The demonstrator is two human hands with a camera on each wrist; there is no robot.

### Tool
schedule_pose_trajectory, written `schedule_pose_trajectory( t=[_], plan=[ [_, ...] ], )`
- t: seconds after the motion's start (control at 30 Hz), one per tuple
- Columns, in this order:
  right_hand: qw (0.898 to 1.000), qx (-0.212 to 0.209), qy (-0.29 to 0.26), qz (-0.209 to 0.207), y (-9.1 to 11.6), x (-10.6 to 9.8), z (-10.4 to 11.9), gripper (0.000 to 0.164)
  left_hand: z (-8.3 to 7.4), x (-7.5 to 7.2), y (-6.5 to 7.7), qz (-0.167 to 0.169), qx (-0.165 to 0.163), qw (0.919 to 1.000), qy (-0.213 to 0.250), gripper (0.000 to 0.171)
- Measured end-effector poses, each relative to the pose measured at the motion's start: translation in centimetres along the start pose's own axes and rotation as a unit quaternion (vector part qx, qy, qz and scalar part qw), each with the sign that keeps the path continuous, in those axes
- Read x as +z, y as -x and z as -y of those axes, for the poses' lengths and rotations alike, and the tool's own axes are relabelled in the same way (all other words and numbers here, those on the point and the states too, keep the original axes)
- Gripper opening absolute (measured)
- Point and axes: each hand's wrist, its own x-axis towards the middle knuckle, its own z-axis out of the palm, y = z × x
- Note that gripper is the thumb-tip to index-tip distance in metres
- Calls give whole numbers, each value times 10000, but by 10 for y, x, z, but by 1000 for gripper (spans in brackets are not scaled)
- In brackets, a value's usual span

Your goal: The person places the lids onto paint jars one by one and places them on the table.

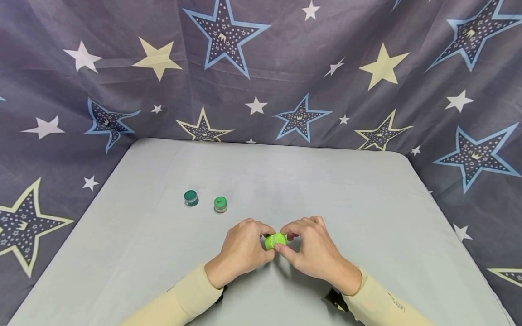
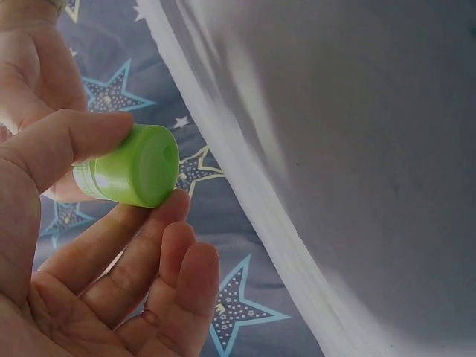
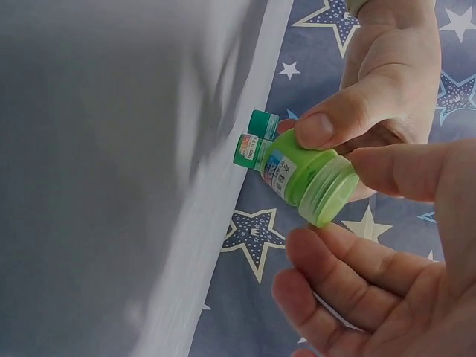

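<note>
Between both hands, just above the table's near half, is a small light green paint jar point(image 1: 275, 241), tilted on its side. My left hand point(image 1: 245, 244) pinches the jar's body between thumb and fingers. With thumb and fingertips my right hand point(image 1: 313, 248) grips the ridged lid point(image 3: 329, 192), which sits on the jar. A printed label point(image 3: 281, 174) shows on the body in the right wrist view. The jar's smooth base point(image 2: 158, 165) faces the camera in the left wrist view.
Two more small jars stand upright on the grey-covered table point(image 1: 334, 190), left of the hands and farther back: a dark teal jar point(image 1: 191, 198) and a green jar point(image 1: 220, 204). A star-patterned curtain point(image 1: 269, 81) hangs around the table's back and sides.
</note>
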Motion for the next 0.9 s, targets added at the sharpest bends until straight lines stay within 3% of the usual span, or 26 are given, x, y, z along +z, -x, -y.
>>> schedule_pose_trajectory(
  t=[0.9],
  plan=[
    [9991,191,374,-20,1,2,-5,24,0,3,-1,16,85,10000,25,22]
  ],
)
